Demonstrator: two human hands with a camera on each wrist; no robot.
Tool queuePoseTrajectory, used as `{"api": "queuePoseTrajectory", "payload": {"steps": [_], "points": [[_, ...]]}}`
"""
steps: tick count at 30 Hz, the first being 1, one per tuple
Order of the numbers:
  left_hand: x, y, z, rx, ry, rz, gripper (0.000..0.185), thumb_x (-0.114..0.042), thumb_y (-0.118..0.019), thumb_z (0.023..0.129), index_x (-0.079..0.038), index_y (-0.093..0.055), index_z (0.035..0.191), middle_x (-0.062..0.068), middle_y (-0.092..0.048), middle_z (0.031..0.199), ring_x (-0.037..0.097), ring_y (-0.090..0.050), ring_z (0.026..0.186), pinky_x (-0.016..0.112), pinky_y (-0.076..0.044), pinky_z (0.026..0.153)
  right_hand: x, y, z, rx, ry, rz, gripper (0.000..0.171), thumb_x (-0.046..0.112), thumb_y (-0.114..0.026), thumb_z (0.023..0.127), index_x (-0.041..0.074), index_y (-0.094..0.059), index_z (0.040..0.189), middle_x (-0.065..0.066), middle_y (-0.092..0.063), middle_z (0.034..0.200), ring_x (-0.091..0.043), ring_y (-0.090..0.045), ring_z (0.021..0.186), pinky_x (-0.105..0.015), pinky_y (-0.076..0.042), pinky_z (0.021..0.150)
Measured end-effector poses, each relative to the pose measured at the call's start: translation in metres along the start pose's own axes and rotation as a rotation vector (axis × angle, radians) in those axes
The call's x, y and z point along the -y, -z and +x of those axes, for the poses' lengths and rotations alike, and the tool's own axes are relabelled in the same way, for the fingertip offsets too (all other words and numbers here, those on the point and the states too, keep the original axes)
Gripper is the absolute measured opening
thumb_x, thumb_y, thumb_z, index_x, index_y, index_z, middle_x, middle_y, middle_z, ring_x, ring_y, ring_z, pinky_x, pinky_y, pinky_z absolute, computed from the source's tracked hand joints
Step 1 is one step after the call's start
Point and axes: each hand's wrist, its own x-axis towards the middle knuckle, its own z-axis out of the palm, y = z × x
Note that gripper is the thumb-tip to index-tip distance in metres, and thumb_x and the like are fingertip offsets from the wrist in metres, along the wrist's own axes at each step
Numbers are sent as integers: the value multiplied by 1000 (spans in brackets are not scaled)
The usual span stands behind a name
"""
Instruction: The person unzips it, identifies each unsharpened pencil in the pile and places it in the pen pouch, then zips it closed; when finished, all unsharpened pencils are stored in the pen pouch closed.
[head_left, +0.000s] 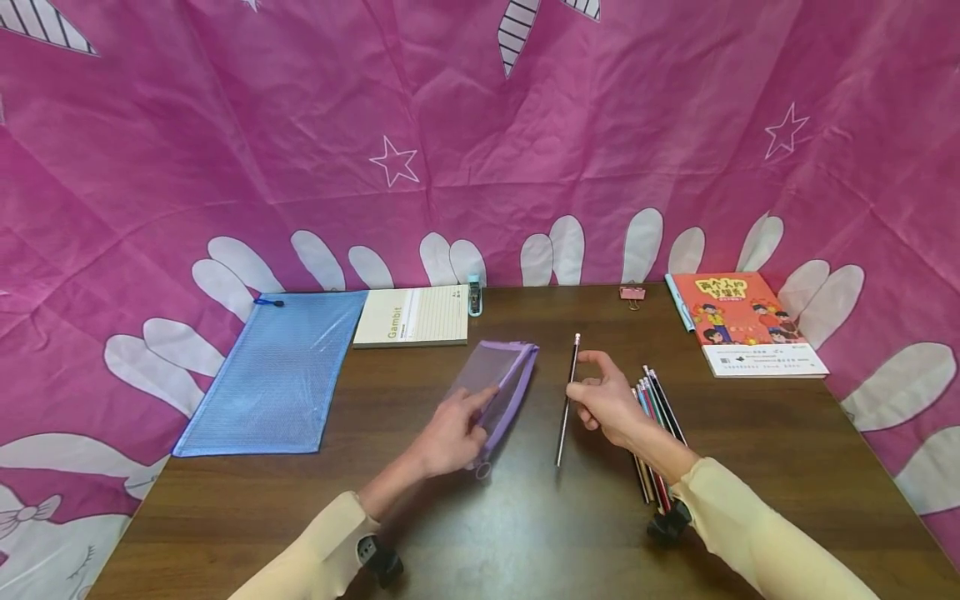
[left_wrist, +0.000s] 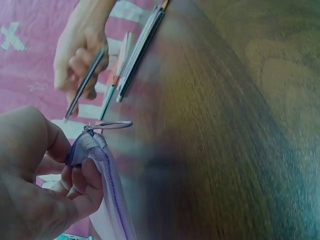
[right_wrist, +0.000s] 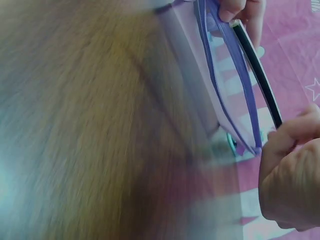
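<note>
A purple mesh zip pouch [head_left: 483,362] lies in front of me, its zipper side gaping. My left hand [head_left: 450,435] grips the pouch's near end; the left wrist view shows its thumb and fingers pinching the purple corner [left_wrist: 82,150] beside the ring pull [left_wrist: 112,125]. To the right, my right hand [head_left: 611,402] pinches a dark pencil [head_left: 564,425] by its upper part, eraser end pointing away from me. In the right wrist view the pencil [right_wrist: 257,75] appears alongside the pouch opening [right_wrist: 227,65]; whether they touch, I cannot tell.
Several pencils [head_left: 660,400] lie in a bunch under my right forearm. A blue mesh zip bag [head_left: 281,375] and a Gambit notebook [head_left: 411,317] are at left, with a small pale-blue case [head_left: 475,296]. A pink binder clip [head_left: 632,293], a light-blue pen [head_left: 679,302] and an orange book [head_left: 750,312] sit at back right.
</note>
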Motion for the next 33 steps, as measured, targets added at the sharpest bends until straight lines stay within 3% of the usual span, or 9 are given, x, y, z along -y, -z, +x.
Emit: {"api": "queuePoseTrajectory", "payload": {"steps": [6,17,33], "points": [[-2,-4,2,-54,-34,27,65,3,-56,76,2,-55,140,1,-48,82,12,-46,68,28,-48,56,-1,-24,10,-95,42,137,63,-10,-55,79,7,-33,136,-1,-45,62,-8,-41,40,-19,-31,38],[-8,-7,3,-68,-14,6,63,5,-57,77,2,-55,140,4,-50,83,14,-47,69,27,-46,56,-5,-58,19,-192,101,230,61,-11,-55,77,7,-36,132,-2,-49,62,-8,-42,37,-20,-32,34],[-9,-13,8,-121,-22,-13,63,5,-57,77,6,-53,140,4,-50,84,14,-47,71,27,-45,57,-14,-80,7,-121,35,144,61,-8,-60,78,10,-40,133,-5,-53,68,-10,-42,39,-21,-33,35]]}}
